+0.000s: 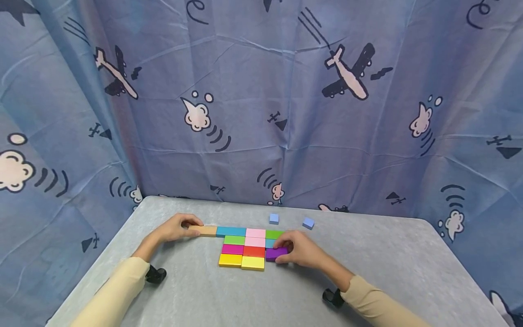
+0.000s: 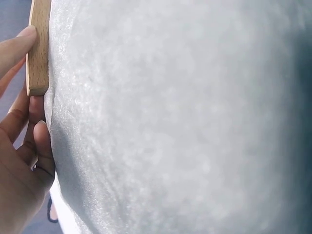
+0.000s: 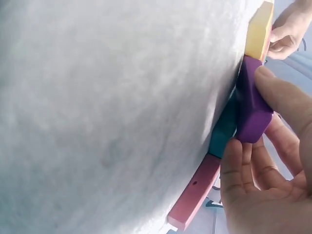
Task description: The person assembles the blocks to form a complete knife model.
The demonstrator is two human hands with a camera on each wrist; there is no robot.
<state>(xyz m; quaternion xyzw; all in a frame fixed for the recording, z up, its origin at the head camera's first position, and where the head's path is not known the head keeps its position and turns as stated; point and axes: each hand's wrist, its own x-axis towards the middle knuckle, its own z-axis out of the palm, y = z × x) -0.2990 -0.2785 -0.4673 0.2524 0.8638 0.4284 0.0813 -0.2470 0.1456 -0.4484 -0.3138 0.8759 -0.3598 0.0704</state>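
Observation:
In the head view my left hand (image 1: 180, 227) holds the outer end of a plain wooden block (image 1: 207, 231) at the left tip of the top row. Its thumb lies along the near long side of that block (image 2: 39, 53) in the left wrist view. My right hand (image 1: 300, 249) pinches a purple block (image 1: 274, 255) between thumb and fingers, beside the red block (image 1: 254, 251). From the right wrist, the purple block (image 3: 253, 105) looks tilted, overlapping a teal block (image 3: 224, 124). Left of it lie pink, green, magenta and yellow blocks (image 1: 253, 263) in rows.
Two small light-blue blocks, one left (image 1: 273, 219) and one right (image 1: 308, 223), lie behind the rows. A grey cloth covers the table (image 1: 196, 299). A blue patterned curtain (image 1: 245, 91) hangs round its back and sides.

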